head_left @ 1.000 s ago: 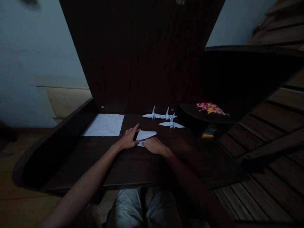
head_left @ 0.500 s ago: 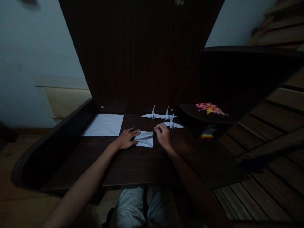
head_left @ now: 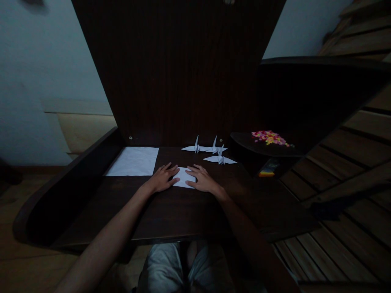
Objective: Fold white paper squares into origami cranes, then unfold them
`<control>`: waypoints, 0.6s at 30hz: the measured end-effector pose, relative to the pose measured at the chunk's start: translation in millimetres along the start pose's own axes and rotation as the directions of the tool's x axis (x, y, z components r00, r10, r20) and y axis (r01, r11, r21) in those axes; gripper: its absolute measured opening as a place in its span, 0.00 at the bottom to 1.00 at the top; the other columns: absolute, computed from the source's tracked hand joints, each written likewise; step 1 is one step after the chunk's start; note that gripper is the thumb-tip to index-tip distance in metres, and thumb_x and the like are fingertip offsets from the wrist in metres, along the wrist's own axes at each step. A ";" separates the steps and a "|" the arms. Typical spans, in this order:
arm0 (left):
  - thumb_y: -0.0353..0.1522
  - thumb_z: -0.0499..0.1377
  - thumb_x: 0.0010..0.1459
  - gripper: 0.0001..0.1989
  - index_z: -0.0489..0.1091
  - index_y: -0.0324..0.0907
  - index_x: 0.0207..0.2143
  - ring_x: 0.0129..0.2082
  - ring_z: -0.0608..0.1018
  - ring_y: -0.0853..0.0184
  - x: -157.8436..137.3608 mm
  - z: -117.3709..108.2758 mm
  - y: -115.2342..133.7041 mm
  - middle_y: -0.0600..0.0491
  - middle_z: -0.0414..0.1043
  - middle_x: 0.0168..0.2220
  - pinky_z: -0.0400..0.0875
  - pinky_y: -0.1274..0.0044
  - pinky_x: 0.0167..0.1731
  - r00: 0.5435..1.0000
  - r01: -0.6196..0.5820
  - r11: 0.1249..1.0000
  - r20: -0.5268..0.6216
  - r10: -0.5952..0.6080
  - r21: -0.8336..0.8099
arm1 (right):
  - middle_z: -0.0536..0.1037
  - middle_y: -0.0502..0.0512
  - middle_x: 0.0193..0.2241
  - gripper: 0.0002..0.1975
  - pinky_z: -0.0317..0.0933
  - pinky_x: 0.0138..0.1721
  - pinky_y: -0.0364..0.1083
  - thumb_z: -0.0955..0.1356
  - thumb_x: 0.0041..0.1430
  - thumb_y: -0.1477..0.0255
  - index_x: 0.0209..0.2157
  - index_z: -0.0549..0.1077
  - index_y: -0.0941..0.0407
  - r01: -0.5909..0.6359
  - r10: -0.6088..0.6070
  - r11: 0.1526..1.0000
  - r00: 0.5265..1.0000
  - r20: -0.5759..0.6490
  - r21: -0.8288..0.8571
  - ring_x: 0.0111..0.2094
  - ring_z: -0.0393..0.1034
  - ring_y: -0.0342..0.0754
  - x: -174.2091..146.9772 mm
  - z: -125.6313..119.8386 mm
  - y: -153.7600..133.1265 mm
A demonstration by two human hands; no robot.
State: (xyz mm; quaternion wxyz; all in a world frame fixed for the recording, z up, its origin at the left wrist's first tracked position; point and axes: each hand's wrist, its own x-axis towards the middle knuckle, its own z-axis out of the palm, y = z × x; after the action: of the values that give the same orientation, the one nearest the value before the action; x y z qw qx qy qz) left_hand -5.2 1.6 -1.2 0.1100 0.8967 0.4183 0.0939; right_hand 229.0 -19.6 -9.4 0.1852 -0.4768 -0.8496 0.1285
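A folded square of white paper (head_left: pixel 184 178) lies flat on the dark desk in front of me. On its left side rests my left hand (head_left: pixel 163 178), fingers spread, thumb and fingertips touching the paper. My right hand (head_left: pixel 204 179) lies over the right side in the same way, fingers stretched out and apart. Just beyond the hands stand white paper cranes: one crane (head_left: pixel 220 159) is nearest my right hand, with another crane (head_left: pixel 196 148) and a third crane (head_left: pixel 214 149) behind it, close to the back panel.
White sheets of paper (head_left: pixel 134 161) lie at the left of the desk (head_left: pixel 171 215), beside its raised side wall (head_left: pixel 70 183). On the right, a small corner shelf (head_left: pixel 244 143) bears a heap of pink, red and yellow bits (head_left: pixel 270 138). A rainbow-coloured item (head_left: pixel 266 173) sits under it.
My right hand has moved left from beside the paper, opened out and come down on it. The raised flap of the paper now lies flat. My left hand stays about where it was.
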 end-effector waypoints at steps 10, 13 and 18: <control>0.23 0.52 0.57 0.19 0.75 0.47 0.45 0.50 0.71 0.59 3.1 -2.1 -3.6 0.49 0.72 0.50 0.66 0.64 0.50 0.973 -0.169 0.984 -0.151 0.174 0.048 | 0.72 0.55 0.50 0.19 0.54 0.55 0.58 0.68 0.53 0.78 0.47 0.75 0.52 0.051 -0.048 0.998 0.997 -0.068 0.040 0.53 0.58 0.54 -0.4 -5.0 -6.5; 0.28 0.52 0.59 0.17 0.74 0.44 0.48 0.49 0.72 0.61 2.0 -2.3 -0.1 0.48 0.72 0.51 0.66 0.67 0.51 0.977 -0.153 0.988 -0.147 0.156 0.027 | 0.71 0.55 0.53 0.22 0.53 0.56 0.58 0.68 0.51 0.79 0.49 0.73 0.52 0.059 -0.054 0.995 0.996 -0.065 0.077 0.55 0.58 0.54 -0.4 -3.1 -3.3; 0.44 0.51 0.62 0.22 0.70 0.42 0.51 0.55 0.70 0.60 1.6 -0.4 5.5 0.47 0.68 0.56 0.62 0.67 0.56 0.986 -0.124 0.992 -0.115 0.121 -0.024 | 0.72 0.58 0.53 0.22 0.54 0.56 0.57 0.69 0.50 0.78 0.49 0.73 0.55 0.035 -0.028 0.994 0.997 -0.075 0.099 0.55 0.61 0.53 -0.1 -4.9 2.0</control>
State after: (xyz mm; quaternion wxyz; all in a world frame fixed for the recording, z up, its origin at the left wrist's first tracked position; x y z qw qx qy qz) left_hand -0.3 -0.5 0.8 0.0941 0.9122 0.3663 0.1579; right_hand 232.7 -18.4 -5.8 0.2420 -0.4579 -0.8421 0.1505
